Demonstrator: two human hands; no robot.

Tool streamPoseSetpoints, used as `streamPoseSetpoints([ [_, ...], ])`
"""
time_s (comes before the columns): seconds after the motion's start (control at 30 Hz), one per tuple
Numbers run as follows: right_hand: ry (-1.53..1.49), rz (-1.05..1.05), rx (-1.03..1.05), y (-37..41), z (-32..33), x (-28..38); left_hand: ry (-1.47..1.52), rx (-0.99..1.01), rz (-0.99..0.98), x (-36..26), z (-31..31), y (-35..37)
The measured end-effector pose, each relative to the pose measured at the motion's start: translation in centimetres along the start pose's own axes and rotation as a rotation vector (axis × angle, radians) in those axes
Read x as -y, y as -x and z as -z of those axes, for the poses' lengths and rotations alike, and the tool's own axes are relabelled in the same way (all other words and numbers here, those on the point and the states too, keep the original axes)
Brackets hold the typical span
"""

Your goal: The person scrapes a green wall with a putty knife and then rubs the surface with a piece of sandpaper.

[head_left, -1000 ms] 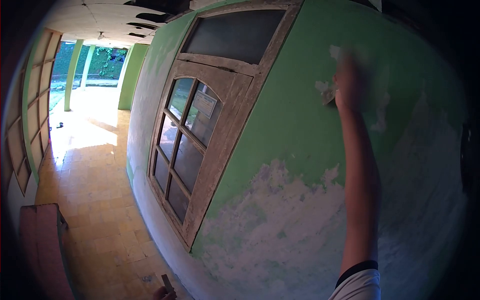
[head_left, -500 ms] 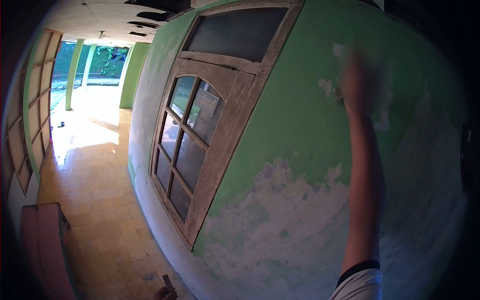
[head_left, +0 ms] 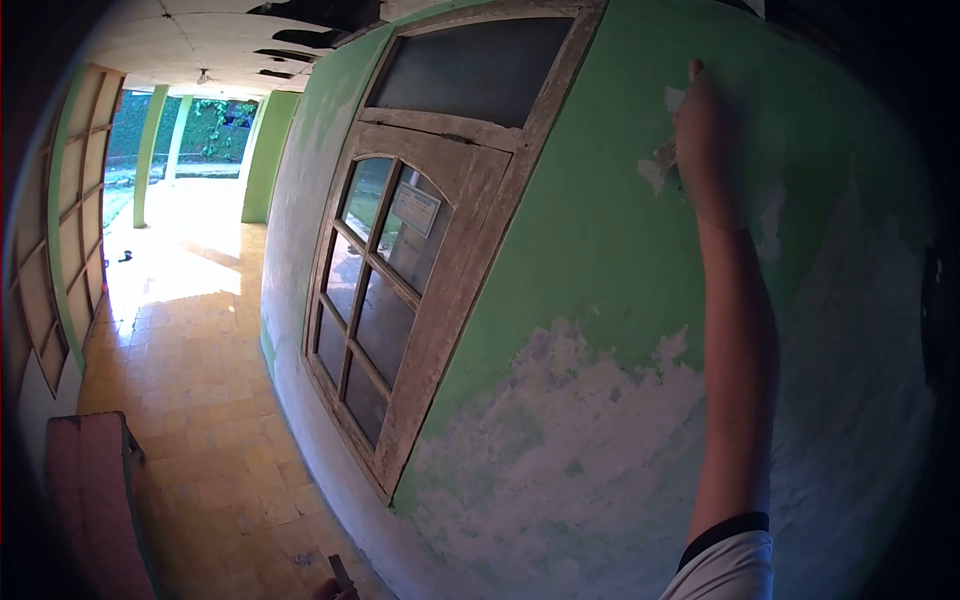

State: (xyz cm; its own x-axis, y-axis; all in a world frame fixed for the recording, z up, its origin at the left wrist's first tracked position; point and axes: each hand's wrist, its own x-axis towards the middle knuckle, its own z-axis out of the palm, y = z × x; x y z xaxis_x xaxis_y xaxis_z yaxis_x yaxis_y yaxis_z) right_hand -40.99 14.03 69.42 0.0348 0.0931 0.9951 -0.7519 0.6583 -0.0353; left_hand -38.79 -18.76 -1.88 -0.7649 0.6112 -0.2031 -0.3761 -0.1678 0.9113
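Note:
My right hand (head_left: 708, 150) is raised against the green wall (head_left: 580, 230), blurred, with a thumb or finger pointing up. It looks closed, and a small flat, pale edge (head_left: 666, 156) shows at its left side; whether this is a tool cannot be made out. Patches of bare plaster (head_left: 652, 177) lie around the hand where paint is gone. At the bottom edge only part of my left hand (head_left: 328, 591) shows, closed on a narrow flat grey-brown piece (head_left: 341, 572) that points upward.
A weathered wooden window (head_left: 400, 300) with glass panes is set in the wall to the left. A larger peeled area (head_left: 560, 430) spreads below my right arm. A reddish bench (head_left: 90, 490) stands on the yellow tiled floor (head_left: 210, 400). Ceiling panels (head_left: 300, 35) have dark holes.
My right hand has shifted slightly and turned on the wall, so an upright digit and the pale edge show more. My left hand has dropped a little lower. The view has moved slightly.

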Motion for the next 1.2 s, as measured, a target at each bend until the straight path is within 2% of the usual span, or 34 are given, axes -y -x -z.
streamPoseSetpoints([
  [0.13, -0.147, 0.079, 0.028, -1.5, 0.9, 1.2, 0.089, -0.055, 0.012, 1.3, 1.0, 0.2],
  [0.2, 0.278, 0.154, -0.160, -0.1, 1.2, -0.1, 0.058, -0.055, 0.012, 1.5, 1.1, 0.3],
  [0.23, 0.282, 0.156, -0.162, 0.1, 1.1, -0.2, 0.055, -0.051, 0.012, 1.3, 1.2, 0.4],
  [0.37, 0.149, 0.074, -0.056, 0.4, 0.0, 0.3, 0.007, -0.043, 0.011, 0.6, 0.8, 0.7],
  [0.43, -0.002, 0.219, -0.056, -0.4, -0.1, 2.6, -0.003, -0.044, -0.006, 0.4, 0.7, 0.7],
  [0.47, -0.001, 0.218, -0.055, -0.6, 0.4, 2.3, 0.009, -0.042, 0.008, 0.3, 0.7, 0.8],
  [0.53, 0.109, 0.198, -0.121, -0.8, 1.7, 1.4, 0.021, -0.030, 0.028, 0.2, 0.5, 0.7],
  [0.57, 0.077, 0.096, -0.143, -0.6, 2.1, 0.6, 0.026, -0.039, 0.039, 0.1, 0.4, 0.7],
  [0.7, 0.052, 0.025, -0.081, -1.1, 1.9, 1.7, 0.046, -0.029, 0.027, 0.6, 0.0, 0.2],
  [0.77, -0.177, 0.025, -0.003, -2.2, 2.5, 3.2, 0.038, -0.024, 0.033, 0.0, -0.2, 0.3],
  [0.8, -0.177, 0.027, 0.002, -2.3, 2.5, 3.3, 0.031, -0.019, 0.038, -0.3, -0.5, 0.2],
  [0.87, -0.152, 0.056, -0.056, -2.3, 2.9, 3.4, 0.032, 0.000, 0.023, 0.1, -0.6, -0.1],
  [0.9, 0.120, 0.077, -0.175, -1.0, 2.0, 2.2, 0.030, 0.018, 0.011, 0.3, -0.6, -0.1],
  [0.93, 0.126, 0.079, -0.176, -0.1, 1.7, 1.0, 0.027, 0.024, 0.012, 0.3, -0.7, 0.0],
  [1.0, -0.012, -0.204, -0.113, 0.8, 1.1, -0.3, 0.057, 0.011, 0.002, 0.1, -1.0, 0.0],
  [1.03, -0.017, -0.199, -0.112, 0.5, 0.9, 0.2, 0.058, 0.009, -0.005, 0.0, -1.1, 0.1],
  [1.2, -0.082, 0.160, 0.035, -1.1, 1.1, 4.6, 0.029, -0.066, 0.048, 0.2, -0.4, 0.6],
])
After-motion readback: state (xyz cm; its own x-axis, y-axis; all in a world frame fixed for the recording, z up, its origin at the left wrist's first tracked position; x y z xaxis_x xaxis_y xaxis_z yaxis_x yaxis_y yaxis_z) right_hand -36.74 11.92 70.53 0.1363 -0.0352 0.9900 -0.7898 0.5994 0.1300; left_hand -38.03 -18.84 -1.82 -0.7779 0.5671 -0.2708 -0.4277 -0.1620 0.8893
